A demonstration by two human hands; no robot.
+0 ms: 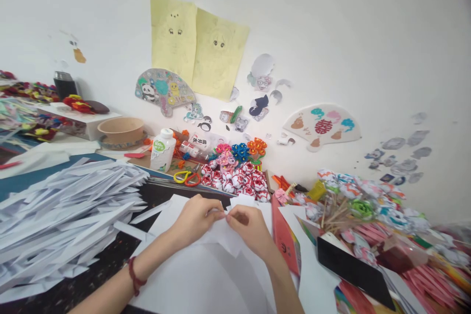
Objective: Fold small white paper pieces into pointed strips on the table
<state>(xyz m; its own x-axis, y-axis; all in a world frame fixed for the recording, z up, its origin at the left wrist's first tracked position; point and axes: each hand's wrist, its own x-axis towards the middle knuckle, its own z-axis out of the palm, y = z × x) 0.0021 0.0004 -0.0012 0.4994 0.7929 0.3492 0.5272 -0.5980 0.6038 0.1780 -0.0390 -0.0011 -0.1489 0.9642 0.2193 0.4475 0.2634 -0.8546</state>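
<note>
My left hand [198, 218] is closed, its thumb and forefinger pinched on the edge of a piece of white paper [223, 238]. Opposite it, almost touching fingertip to fingertip, my right hand [252, 230] pinches the same paper. Part of the paper is hidden behind my fingers, and its exact fold cannot be made out. Beneath both hands lie large white paper sheets [198, 274]. Just beyond my hands sits a cluster of red and white folded flowers [239, 179].
On the left is a big heap of white paper strips [73, 221]. Yellow and orange scissors [187, 176] lie beside a white bottle [163, 151]. To the right are a black phone [353, 270], a red packet [285, 240] and piled paper flowers [368, 201]. A wall [331, 34] rises behind.
</note>
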